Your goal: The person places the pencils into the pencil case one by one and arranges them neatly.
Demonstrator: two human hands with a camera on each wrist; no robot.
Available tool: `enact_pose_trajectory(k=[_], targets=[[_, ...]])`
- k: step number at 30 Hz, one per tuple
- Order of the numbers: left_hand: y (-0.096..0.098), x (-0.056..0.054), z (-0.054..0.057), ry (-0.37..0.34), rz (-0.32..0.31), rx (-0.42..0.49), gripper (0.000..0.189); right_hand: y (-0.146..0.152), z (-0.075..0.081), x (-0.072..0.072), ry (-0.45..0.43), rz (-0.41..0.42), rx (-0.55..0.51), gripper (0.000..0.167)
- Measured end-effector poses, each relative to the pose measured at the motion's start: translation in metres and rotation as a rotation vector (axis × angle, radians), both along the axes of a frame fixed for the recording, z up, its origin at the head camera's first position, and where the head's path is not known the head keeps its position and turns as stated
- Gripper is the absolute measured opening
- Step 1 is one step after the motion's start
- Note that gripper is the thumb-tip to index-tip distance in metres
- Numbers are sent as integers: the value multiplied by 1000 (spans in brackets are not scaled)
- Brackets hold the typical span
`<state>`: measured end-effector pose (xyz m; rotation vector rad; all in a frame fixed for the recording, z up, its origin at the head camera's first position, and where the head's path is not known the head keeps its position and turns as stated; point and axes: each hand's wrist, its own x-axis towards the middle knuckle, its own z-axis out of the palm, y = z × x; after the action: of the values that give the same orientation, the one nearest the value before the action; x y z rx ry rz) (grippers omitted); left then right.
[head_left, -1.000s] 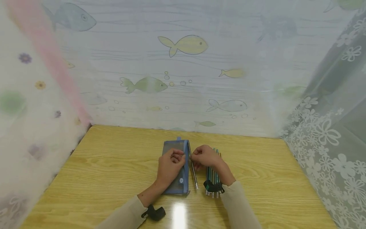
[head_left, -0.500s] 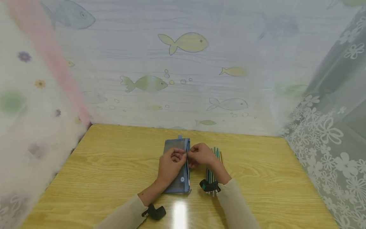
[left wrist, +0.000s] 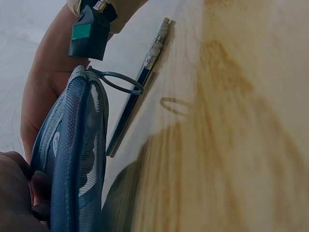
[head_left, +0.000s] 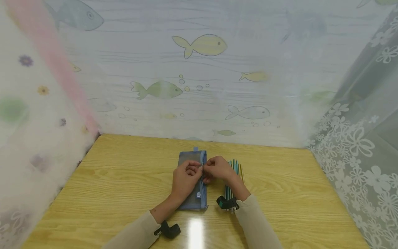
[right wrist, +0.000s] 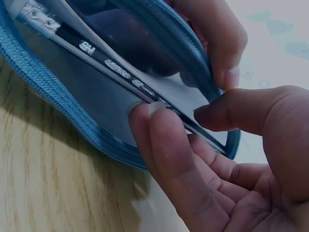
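A blue mesh zip pencil case [head_left: 188,157] lies on the table with its zipped side gaping toward the right. My left hand [head_left: 184,181] grips the upper rim of the opening; a finger of it shows over that rim in the right wrist view. Inside the case lies a black HB pencil [right wrist: 120,72] with a silver ferrule and white eraser, along the length of the opening. My right hand [head_left: 219,168] is at the mouth of the case, its fingertips [right wrist: 166,130] inside beside the pencil. A gap shows between thumb and fingertips.
Several more pencils [head_left: 237,167] lie side by side to the right of the case, partly under my right wrist. A ring [left wrist: 140,90] sticks out from the end of the case. A patterned cloth wall [head_left: 199,103] stands behind the wooden table [head_left: 124,173].
The black pencil, first held outside to the right of the case, has moved left into the opening with my right hand. My left hand has stayed on the case.
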<state>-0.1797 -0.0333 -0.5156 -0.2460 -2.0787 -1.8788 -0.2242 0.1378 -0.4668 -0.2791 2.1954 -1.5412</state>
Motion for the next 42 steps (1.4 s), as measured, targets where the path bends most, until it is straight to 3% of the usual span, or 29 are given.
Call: enact_pose_trajectory(k=[8,14,21,27,29,35,36,42], targets=[[-1,0,1,-6,-15,-21,11,1,3,0,-12,-10,-17,22],[-2,0,2,-18,-9,-42,10,12,9,5,54,-37,23,23],[-2,0,5,-22,-7,-49,9,39,15,10,138,-68,73,26],[-2,2,5,-8,5,-38,10,66,16,13,149,-131,106,21],[0,4,11,-11,20,-33,10,75,15,13,158,-160,123,19],[-2,4,8,1,11,-15,10,103,14,15,170,-214,152,21],[-3,2,3,2,7,-15,11,107,15,16,169,-219,160,22],[-3,0,3,-11,2,-32,10,125,15,22,175,-240,268,22]])
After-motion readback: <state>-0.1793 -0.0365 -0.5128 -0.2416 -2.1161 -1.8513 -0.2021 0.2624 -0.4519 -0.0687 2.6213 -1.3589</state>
